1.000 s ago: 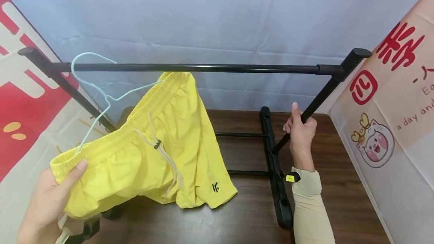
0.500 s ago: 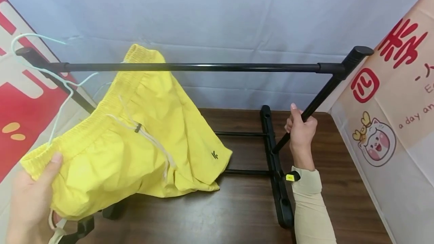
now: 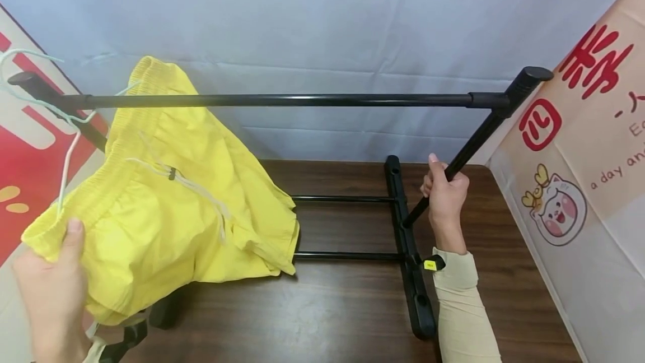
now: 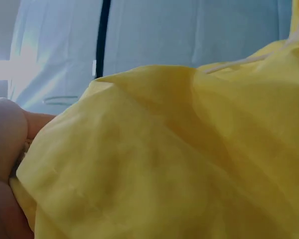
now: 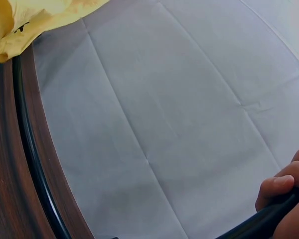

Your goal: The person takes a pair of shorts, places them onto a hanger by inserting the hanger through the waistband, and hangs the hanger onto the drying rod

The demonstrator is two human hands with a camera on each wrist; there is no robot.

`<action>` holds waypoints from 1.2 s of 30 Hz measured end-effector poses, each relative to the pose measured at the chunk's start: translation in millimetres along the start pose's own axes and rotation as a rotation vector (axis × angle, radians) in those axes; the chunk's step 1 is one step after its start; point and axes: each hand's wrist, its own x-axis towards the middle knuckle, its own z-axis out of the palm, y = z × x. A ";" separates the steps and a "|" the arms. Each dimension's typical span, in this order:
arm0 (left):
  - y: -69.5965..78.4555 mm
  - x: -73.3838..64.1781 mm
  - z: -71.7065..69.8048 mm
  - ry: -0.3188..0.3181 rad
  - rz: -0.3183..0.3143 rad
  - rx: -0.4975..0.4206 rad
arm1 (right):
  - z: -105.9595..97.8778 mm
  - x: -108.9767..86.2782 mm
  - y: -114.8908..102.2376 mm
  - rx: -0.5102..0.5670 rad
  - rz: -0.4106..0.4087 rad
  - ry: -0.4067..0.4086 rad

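Observation:
Yellow drawstring shorts (image 3: 166, 200) hang tilted at the left of the head view, on a pale mint wire hanger (image 3: 70, 153) set inside the waistband. My left hand (image 3: 52, 290) pinches the near corner of the waistband, thumb on the front of the cloth. The hanger's hook stands around the left end of the black rack's top rail (image 3: 302, 100); whether it touches the rail I cannot tell. The far end of the waistband rises above and behind the rail. On the right, my right hand (image 3: 445, 200) grips the rack's slanting side post (image 3: 476, 142).
The rack's black foot (image 3: 410, 262) and two thin lower bars stand on a dark wood surface (image 3: 302, 318). A pale cloth (image 3: 322, 27) hangs behind. Printed panels flank both sides, the right one (image 3: 579, 184) with red characters and a cartoon face.
My left hand has carried the shorts and hanger leftward, and the far waistband end has risen above the rail. My right hand stays on the post.

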 end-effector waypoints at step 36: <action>-49.9 7.5 -3.7 -0.186 0.071 0.763 | -0.9 -1.5 1.7 0.025 0.011 -0.008</action>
